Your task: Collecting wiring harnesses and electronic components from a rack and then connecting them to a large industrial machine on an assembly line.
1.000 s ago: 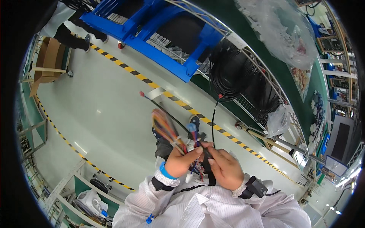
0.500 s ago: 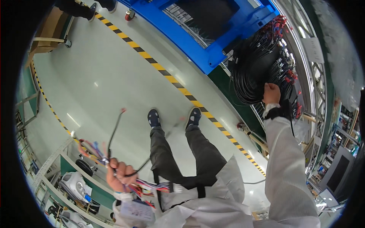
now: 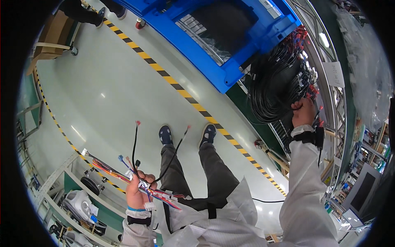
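Observation:
My left hand [image 3: 139, 190] is closed around a bundle of multicoloured wires [image 3: 111, 170] with small white and blue connectors. Two black cable ends with red tips stick up out of that grip, over the floor. On the right, my right hand [image 3: 303, 113] reaches into a big heap of black cables [image 3: 263, 96] with red and white ends. Its fingers are curled, and a black cable seems pinched between them at the lower edge of the heap. A black band circles each wrist.
A blue plastic frame [image 3: 193, 49] stands beside the cable heap, on a green-topped rack [image 3: 238, 96]. Yellow-black tape [image 3: 181, 91] crosses the floor. Lower left is a shelf [image 3: 76, 177] with grey-white machines [image 3: 78, 203]. Another person's legs [image 3: 82, 12] and a cardboard box [image 3: 53, 33] are at upper left.
My right hand has shifted slightly right and nearer me along the cable heap, its fingers now curled at a cable. My left hand has moved a little right, swinging the wire bundle.

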Motion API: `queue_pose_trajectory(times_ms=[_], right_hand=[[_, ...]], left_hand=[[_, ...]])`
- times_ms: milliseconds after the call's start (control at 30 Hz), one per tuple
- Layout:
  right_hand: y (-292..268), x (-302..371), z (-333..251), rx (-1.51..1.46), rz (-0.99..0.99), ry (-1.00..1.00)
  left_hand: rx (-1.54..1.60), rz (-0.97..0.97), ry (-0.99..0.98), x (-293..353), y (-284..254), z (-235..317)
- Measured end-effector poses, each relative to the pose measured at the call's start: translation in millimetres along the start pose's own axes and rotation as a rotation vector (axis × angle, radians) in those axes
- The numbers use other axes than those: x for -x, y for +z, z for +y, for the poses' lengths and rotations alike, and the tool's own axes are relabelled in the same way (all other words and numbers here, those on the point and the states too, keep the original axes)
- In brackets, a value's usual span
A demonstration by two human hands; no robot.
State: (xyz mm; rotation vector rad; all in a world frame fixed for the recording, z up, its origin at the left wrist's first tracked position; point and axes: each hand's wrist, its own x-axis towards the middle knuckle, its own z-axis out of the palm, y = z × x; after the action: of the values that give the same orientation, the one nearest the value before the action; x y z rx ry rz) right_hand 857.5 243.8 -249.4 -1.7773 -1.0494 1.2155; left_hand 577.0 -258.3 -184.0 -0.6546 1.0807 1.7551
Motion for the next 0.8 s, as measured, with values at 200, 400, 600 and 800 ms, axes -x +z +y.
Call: queue_pose_trajectory(times_ms=[200,400,600,800], right_hand=[[-9.1,-3.7,-17.9,-0.312,-0.259,0.254],[-0.3,44.9,-78.6,-0.709,-0.732,0.278],[50.8,164.3,-54.9,0.176,-0.728,-0.163],[64.0,283.5,-57.0,0.773,-0.900,-0.536]], left_hand=[[-0.182,-0.044,0.112,-8.3,11.0,0.8],[-0.155,-0.171,0.038,-7.8,21.0,2.4],[-0.125,-0.351,-0.003,-8.6,39.6,1.3],[-0.245,-0.479,-0.023,-0.2,114.5,-11.4]])
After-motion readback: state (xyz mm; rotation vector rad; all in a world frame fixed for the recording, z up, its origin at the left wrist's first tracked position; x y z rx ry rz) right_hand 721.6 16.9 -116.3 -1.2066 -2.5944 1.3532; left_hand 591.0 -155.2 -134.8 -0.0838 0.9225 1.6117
